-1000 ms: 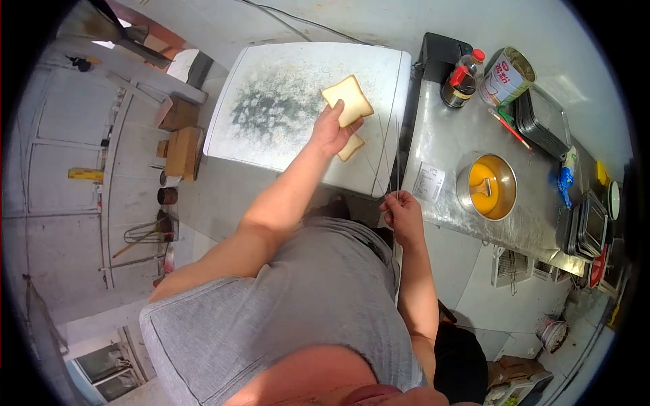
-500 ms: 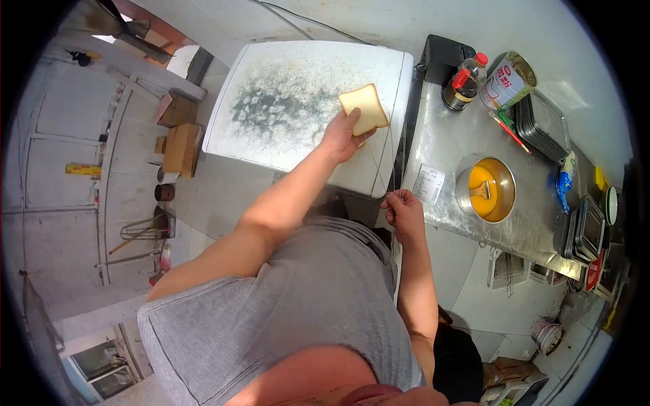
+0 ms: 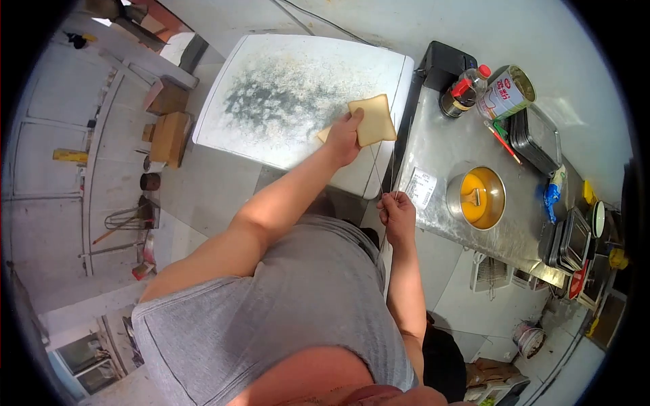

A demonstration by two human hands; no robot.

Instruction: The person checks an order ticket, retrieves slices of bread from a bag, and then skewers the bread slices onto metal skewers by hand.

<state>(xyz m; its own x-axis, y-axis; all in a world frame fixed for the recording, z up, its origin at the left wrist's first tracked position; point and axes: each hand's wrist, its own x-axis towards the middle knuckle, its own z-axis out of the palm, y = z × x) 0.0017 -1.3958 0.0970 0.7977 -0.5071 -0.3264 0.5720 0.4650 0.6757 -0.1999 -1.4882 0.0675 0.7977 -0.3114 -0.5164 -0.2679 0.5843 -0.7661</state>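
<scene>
My left hand (image 3: 345, 139) is closed on a slice of white bread (image 3: 376, 120) with a browned crust, thumb on top, held above the white lid-like surface (image 3: 271, 145). The edge of a second bread piece (image 3: 323, 134) shows on the other side of that hand. My right hand (image 3: 398, 215), lower and nearer my body, pinches a pair of thin skewers (image 3: 393, 169). They run up to the bread's lower edge; whether their tips have entered it is hidden.
On the steel table (image 3: 433, 145) at right are a metal bowl (image 3: 500, 196) of yellow liquid with a brush (image 3: 472, 197), a paper label (image 3: 421, 187), a red-capped bottle (image 3: 460, 95), a large can (image 3: 504, 93) and black trays (image 3: 535, 139). Cardboard boxes (image 3: 169, 139) stand at left.
My left hand and the bread have shifted slightly right and down, and a second bread edge now shows left of the hand. The skewers now reach the bread's lower edge. The view has turned slightly.
</scene>
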